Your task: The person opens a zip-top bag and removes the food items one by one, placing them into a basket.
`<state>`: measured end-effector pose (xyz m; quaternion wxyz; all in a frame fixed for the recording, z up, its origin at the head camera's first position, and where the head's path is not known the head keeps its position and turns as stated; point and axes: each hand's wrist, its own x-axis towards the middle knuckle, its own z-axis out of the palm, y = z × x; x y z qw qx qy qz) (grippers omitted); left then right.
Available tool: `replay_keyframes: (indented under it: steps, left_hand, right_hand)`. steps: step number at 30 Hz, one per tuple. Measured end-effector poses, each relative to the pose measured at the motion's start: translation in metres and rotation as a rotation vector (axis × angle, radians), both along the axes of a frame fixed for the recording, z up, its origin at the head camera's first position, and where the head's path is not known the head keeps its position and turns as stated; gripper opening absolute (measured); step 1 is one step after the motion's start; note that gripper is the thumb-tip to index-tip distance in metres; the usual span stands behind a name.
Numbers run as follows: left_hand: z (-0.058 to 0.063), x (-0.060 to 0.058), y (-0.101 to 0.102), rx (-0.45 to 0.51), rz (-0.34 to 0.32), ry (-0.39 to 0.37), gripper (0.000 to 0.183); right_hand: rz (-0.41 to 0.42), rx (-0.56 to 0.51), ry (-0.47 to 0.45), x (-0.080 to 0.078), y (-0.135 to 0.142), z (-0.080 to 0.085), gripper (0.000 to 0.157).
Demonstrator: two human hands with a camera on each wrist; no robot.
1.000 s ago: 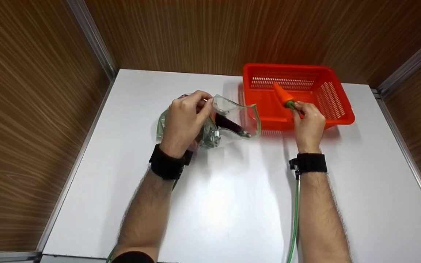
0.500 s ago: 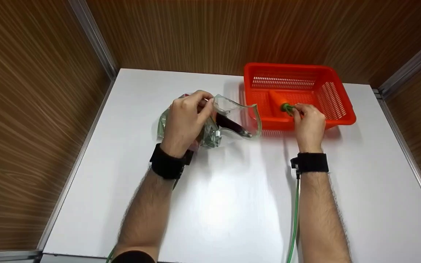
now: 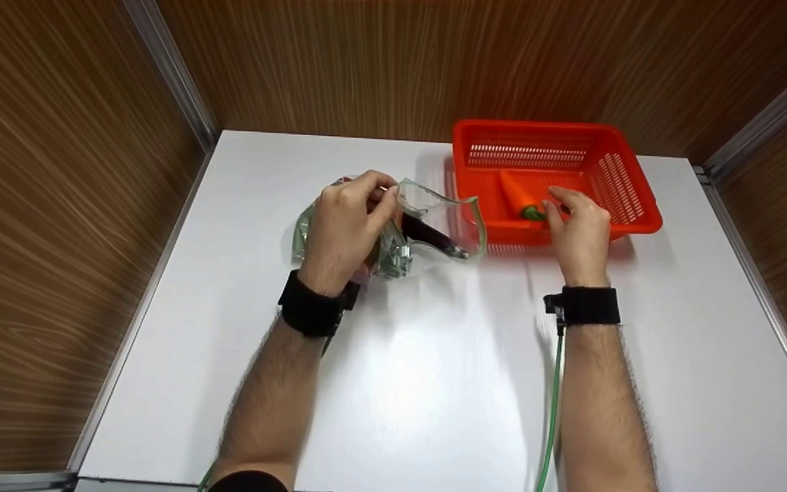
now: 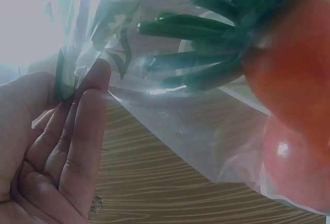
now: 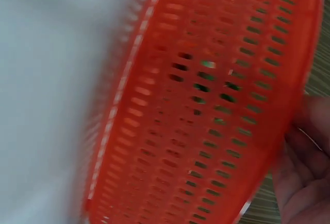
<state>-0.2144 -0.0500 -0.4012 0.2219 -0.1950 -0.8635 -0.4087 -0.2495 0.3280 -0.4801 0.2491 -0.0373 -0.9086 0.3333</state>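
Observation:
My left hand (image 3: 346, 225) pinches the mouth of a clear plastic bag (image 3: 458, 215) with a green edge. A long, dark, glossy thing (image 3: 429, 236) shows through the bag. In the left wrist view, green stalks (image 4: 201, 33) on a large orange body (image 4: 294, 59) lie behind the film, with a smooth red round thing (image 4: 294, 165) below. A carrot (image 3: 516, 191) with a short green top lies in the red basket (image 3: 639, 184). Over the basket's front rim, my right hand (image 3: 581, 239) has thumb and forefinger apart, beside the carrot's top, holding nothing.
The basket stands at the back right of the white table (image 3: 407, 410), near the brown wood-grain wall (image 3: 339, 68). Side panels (image 3: 59, 205) rise left and right. A green cable (image 3: 552, 417) runs from the right wrist strap (image 3: 588, 305) toward the front.
The carrot has gone down from above the basket onto its floor, and my right hand has let go of its green top. The left hand and bag keep their place.

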Motion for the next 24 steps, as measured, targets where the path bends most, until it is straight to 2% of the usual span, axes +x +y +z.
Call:
replay_keyframes:
  steps: [6,12,24]
  left_hand:
    - [0.0,-0.001,0.0,-0.002,-0.001,0.003,0.019]
    - [0.0,-0.001,-0.001,-0.013,-0.001,0.006,0.02]
    - [0.0,-0.001,-0.001,-0.015,0.002,0.008,0.019]
  right_hand:
    - [0.046,-0.029,-0.018,0.013,-0.007,0.026,0.041]
    - [0.103,-0.026,0.014,0.029,-0.016,0.048,0.04]
    - [0.22,-0.047,0.051,0.053,-0.039,0.072,0.04]
